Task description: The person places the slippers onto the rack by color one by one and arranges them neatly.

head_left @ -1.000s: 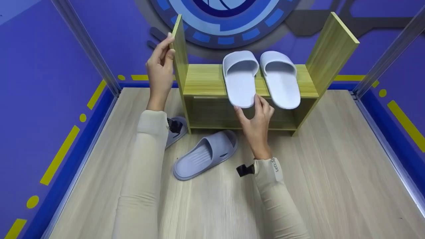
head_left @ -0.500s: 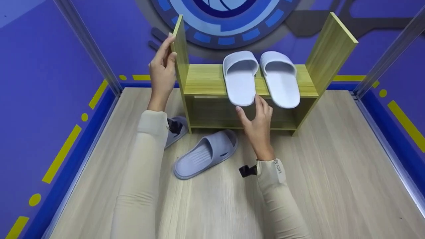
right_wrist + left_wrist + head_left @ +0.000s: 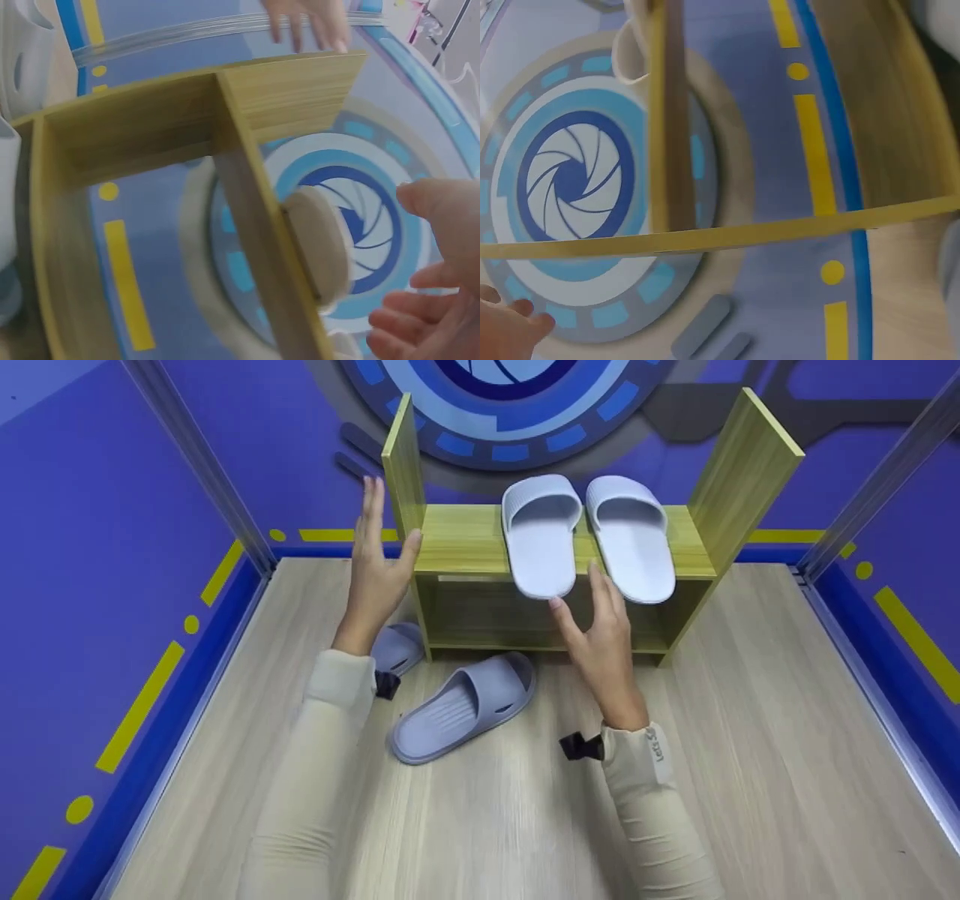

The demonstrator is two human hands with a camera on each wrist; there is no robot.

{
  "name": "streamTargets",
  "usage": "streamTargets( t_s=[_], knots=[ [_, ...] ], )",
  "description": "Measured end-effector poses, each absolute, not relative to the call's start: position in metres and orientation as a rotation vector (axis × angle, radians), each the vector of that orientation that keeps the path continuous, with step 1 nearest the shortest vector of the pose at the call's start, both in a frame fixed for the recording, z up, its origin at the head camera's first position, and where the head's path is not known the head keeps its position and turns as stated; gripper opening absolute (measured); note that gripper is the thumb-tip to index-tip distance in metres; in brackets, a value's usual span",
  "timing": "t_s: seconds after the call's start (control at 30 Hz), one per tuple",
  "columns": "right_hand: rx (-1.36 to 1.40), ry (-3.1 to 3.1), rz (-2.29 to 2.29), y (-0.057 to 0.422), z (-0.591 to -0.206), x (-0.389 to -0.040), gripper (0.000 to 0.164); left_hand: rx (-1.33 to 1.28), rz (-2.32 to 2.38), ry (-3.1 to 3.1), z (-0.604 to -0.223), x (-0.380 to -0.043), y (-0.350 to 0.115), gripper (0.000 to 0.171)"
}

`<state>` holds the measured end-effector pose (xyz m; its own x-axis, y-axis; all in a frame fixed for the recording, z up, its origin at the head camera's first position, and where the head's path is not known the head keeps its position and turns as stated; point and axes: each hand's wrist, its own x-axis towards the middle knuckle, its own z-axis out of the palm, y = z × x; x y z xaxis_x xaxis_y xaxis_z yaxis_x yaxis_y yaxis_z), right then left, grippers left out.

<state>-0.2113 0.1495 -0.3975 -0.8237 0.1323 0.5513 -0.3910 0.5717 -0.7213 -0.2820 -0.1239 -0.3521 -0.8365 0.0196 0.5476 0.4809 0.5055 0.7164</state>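
Two white slide slippers, the left one (image 3: 541, 551) and the right one (image 3: 637, 551), lie side by side on the upper board of a small wooden shoe rack (image 3: 461, 540). Their heels jut over its front edge. Just below and between those heels is my right hand (image 3: 604, 652), fingers extended and holding nothing; in the right wrist view the same hand (image 3: 439, 289) is apart from the slipper (image 3: 322, 244). My left hand (image 3: 377, 581) hovers beside the rack's left side panel, fingers straight. Whether its thumb touches the panel I cannot tell.
On the floor before the rack lies a grey slide slipper (image 3: 465, 709), turned diagonally. Another grey slipper (image 3: 397, 649) sits by the rack's left foot, partly behind my left wrist. Blue walls (image 3: 90, 585) close in the wooden floor (image 3: 810, 750) on both sides and behind.
My left hand has let go of the side panel's front edge and come down. My right hand has left the left white slipper's heel and moved slightly right. The slippers look unmoved.
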Motion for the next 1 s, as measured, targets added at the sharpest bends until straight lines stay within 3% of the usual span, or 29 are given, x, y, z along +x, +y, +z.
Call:
streamTargets(
  t_s=[0.3, 1.0],
  knots=[
    [0.431, -2.025, 1.138, 0.18, -0.369, -0.211, 0.048, -0.508, -1.153, -2.484, -0.399, -0.258, -0.131, 0.089],
    [0.124, -1.93, 1.065, 0.283, -0.305, -0.231, 0.038, -0.475, -1.058, -2.796, -0.499, -0.203, -0.154, 0.102]
  ],
)
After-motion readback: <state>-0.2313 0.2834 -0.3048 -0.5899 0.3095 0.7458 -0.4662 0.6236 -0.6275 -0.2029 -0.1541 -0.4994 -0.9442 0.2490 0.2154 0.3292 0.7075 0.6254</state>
